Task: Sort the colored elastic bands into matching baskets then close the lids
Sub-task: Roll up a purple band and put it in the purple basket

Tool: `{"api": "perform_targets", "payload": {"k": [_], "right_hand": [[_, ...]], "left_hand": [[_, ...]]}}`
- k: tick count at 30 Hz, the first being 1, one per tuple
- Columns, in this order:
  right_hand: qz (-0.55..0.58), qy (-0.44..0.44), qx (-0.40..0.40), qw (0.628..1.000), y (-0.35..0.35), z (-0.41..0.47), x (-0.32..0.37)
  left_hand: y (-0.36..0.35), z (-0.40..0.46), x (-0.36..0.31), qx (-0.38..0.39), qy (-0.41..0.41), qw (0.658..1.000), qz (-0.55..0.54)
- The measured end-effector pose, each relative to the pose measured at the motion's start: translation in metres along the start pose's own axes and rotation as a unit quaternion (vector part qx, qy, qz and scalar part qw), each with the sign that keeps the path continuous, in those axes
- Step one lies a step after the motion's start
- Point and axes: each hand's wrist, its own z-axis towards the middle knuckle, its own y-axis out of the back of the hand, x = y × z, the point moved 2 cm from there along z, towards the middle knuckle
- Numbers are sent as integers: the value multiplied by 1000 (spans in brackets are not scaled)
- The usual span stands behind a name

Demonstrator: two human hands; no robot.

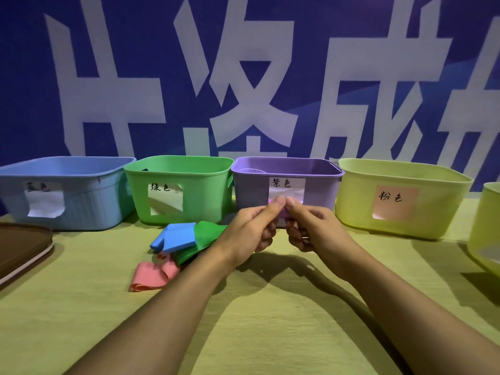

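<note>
Four open baskets stand in a row at the table's back: blue (89, 182), green (200, 190), purple (249, 190) and yellow with a pink label (438, 207). My left hand (251, 228) and my right hand (308, 228) meet in front of the purple basket and together pinch a purple elastic band (282, 213), mostly hidden by my fingers. On the table to the left lie a blue band (176, 238), a green band (205, 240) and a pink band (151, 276), partly overlapping.
A brown lid (21, 250) lies at the left edge of the table. Another yellow basket (487, 231) is cut off at the right edge. A blue banner with large white characters hangs right behind the baskets.
</note>
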Motion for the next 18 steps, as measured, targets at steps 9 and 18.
{"api": "perform_targets", "payload": {"k": [9,18], "right_hand": [[24,34,6,999,-1,0,2],[137,-32,2,990,-11,1,-1]], "left_hand": [[-3,0,-5,-27,-54,998,8],[-1,3,0,-125,-80,989,26]]}}
